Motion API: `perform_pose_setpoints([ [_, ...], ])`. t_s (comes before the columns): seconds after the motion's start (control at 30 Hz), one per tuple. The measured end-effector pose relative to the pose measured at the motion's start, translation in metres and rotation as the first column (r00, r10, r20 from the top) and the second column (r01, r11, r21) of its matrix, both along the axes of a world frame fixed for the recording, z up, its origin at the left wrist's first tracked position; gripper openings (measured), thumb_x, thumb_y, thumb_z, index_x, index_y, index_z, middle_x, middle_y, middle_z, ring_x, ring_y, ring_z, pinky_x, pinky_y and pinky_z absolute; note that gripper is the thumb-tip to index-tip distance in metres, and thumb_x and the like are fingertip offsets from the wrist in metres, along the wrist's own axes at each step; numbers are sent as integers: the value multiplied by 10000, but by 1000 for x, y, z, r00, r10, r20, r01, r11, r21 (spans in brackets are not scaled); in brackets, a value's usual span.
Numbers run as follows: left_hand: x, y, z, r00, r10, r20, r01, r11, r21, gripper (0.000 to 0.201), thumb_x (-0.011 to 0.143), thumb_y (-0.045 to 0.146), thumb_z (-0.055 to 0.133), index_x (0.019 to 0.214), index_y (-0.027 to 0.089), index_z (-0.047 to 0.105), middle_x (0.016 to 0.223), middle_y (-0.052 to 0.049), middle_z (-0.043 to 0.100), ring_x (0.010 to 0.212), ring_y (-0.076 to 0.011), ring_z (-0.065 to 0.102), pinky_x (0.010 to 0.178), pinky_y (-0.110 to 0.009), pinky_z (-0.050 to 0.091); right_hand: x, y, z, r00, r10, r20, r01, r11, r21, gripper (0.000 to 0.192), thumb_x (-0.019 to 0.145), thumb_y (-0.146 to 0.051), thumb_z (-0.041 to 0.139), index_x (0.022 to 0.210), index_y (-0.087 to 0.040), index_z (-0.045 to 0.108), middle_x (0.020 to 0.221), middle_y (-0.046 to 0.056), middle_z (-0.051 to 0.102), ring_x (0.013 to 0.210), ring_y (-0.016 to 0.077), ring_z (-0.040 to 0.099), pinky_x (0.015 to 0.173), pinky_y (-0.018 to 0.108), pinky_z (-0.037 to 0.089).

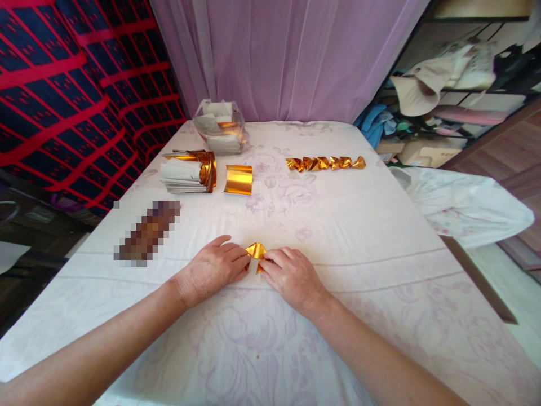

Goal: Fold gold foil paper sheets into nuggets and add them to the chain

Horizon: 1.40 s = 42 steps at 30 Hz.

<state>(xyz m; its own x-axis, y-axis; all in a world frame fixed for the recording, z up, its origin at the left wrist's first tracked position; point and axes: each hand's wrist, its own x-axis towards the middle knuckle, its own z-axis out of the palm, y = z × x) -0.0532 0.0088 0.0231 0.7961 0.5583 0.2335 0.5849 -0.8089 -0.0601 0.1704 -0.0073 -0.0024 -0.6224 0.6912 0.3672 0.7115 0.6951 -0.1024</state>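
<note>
Between my hands, near the middle of the table, lies a partly folded piece of gold foil paper (256, 250) with its pale backing showing at the lower part. My left hand (217, 262) grips its left side, fingertips pressed together on the paper. From the other side, my right hand (295, 276) pinches the right edge, thumb and fingers closed. A single flat gold foil sheet (239, 180) lies farther back, beside a thick stack of foil paper (186, 173) with white undersides. Several folded gold foil pieces (324, 163) form a row at the back right.
A clear plastic bag (222, 127) of more foil paper stands at the back left. A pixelated object (147, 234) lies left of my hands. The table has a white floral cloth (359, 237). Purple curtain (287, 62) hangs behind; shelves (448, 101) stand at right.
</note>
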Motion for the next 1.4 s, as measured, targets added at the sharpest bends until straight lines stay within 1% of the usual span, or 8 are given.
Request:
perform_pose_setpoints([
  [0.2,2,1,0,995,-3,-99,3,1000,-3,165,954,148,489,960,196,647,847,-17,711,788,-160,653,1011,-407,415,2,3,4,999,29,27,-28,999,-38,60,900,-224,658,930,-229,710,922,36,706,829,188,597,692,331,409],
  [0.37,2,1,4,999,-3,-43,2,1000,-28,179,951,131,482,950,210,643,852,-10,713,797,-156,658,1021,-404,412,2,3,3,999,36,-39,-40,993,-108,96,890,-251,664,971,-225,708,956,54,687,886,207,588,726,349,431],
  [0.6,5,1,7,992,13,-123,-12,1000,8,159,948,153,502,882,203,638,791,1,704,763,-164,652,1011,-431,415,0,4,5,998,33,58,-30,999,-43,96,916,-192,616,928,-218,708,895,43,695,811,187,586,691,337,409],
  [0.73,6,1,9,982,-31,-186,40,998,48,160,931,94,497,920,175,634,807,-17,706,748,-171,648,1010,-440,421,1,4,5,998,48,26,-47,998,-43,81,894,-219,635,935,-201,704,918,48,696,826,194,585,705,339,421],
  [0.9,2,-2,8,995,-26,-96,26,1000,0,212,929,69,469,989,200,625,865,-12,709,797,-161,655,1050,-420,395,2,2,3,997,50,-56,-54,995,-87,105,879,-237,629,948,-198,697,959,61,688,869,208,585,738,351,442],
  [1.07,0,-1,0,998,64,21,-63,997,-51,196,954,140,470,983,212,650,870,-13,714,810,-159,661,1026,-413,407,1,2,0,997,37,-66,-42,996,-75,97,896,-195,613,955,-195,690,956,60,688,862,206,587,747,352,445],
  [1.3,1,4,-4,968,212,136,-181,961,-207,194,956,280,513,943,203,691,898,-49,703,838,-200,635,804,-354,475,0,5,-3,989,-37,-141,20,992,-124,125,928,-185,552,909,-202,674,931,59,682,857,194,590,778,338,453],
  [1.4,3,6,-5,945,275,177,-223,937,-268,188,947,284,525,925,203,693,877,-42,696,833,-207,631,787,-358,468,-1,7,-4,980,-93,-175,69,988,-140,148,934,-185,531,863,-197,661,904,58,670,847,191,593,790,332,456],
])
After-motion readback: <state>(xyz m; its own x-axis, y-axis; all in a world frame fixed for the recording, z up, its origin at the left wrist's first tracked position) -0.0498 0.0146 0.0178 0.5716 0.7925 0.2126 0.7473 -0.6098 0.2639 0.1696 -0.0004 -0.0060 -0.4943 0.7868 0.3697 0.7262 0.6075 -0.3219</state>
